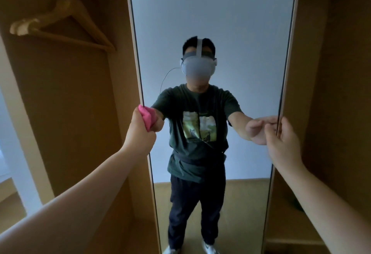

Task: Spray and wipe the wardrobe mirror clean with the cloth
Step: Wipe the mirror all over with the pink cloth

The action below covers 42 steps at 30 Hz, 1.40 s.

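The tall wardrobe mirror fills the middle of the view on a narrow door and reflects a person standing in front of it. My left hand grips a bunched pink cloth and presses it against the mirror's left edge at about mid height. My right hand is at the mirror's right edge, at the same height, with its fingers curled round the door's edge. No spray bottle is in view.
Several wooden hangers hang on a rail in the open wardrobe compartment to the left of the mirror. A brown wardrobe panel stands to the right. A window's light shows at the far left.
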Motion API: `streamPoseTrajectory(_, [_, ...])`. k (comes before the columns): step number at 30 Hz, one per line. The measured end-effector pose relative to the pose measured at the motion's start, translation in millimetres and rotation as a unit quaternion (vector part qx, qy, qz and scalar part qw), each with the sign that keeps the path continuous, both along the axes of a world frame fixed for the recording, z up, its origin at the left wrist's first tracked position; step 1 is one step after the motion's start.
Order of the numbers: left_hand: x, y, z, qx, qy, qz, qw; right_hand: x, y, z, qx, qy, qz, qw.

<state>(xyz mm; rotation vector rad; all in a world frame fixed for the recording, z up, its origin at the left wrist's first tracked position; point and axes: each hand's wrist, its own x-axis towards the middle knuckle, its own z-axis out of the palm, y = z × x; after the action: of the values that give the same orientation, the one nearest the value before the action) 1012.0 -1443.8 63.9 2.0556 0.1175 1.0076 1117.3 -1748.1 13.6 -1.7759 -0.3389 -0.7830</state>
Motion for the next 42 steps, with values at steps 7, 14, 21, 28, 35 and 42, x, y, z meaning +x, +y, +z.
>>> streamPoseTrajectory(7, [6.6, 8.6, -32.2, -0.028, 0.066, 0.005, 0.997, -5.4, -0.3, -30.7, 0.015, 0.016, 0.011, 1.0])
streamPoseTrajectory(14, [2.6, 9.2, -64.2, -0.018, 0.062, -0.006, 0.998, -5.5, 1.6, -66.6, 0.022, 0.046, 0.003, 0.999])
streamPoseTrajectory(21, [2.7, 8.0, -90.3, -0.013, 0.045, -0.017, 0.999, -9.3, -1.4, -89.0, 0.005, 0.067, -0.002, 0.998])
streamPoseTrajectory(28, [5.6, 12.9, -115.6, -0.018, 0.065, -0.013, 0.998, -10.4, -7.1, -120.4, -0.014, 0.104, 0.005, 0.994])
streamPoseTrajectory(35, [6.8, 16.5, -146.8, -0.016, 0.098, -0.003, 0.995, -9.8, -10.9, -156.2, -0.026, 0.123, 0.022, 0.992])
streamPoseTrajectory(42, [7.4, 16.7, -176.8, -0.016, 0.131, 0.016, 0.991, -13.9, -13.4, -184.2, -0.042, 0.158, 0.005, 0.987])
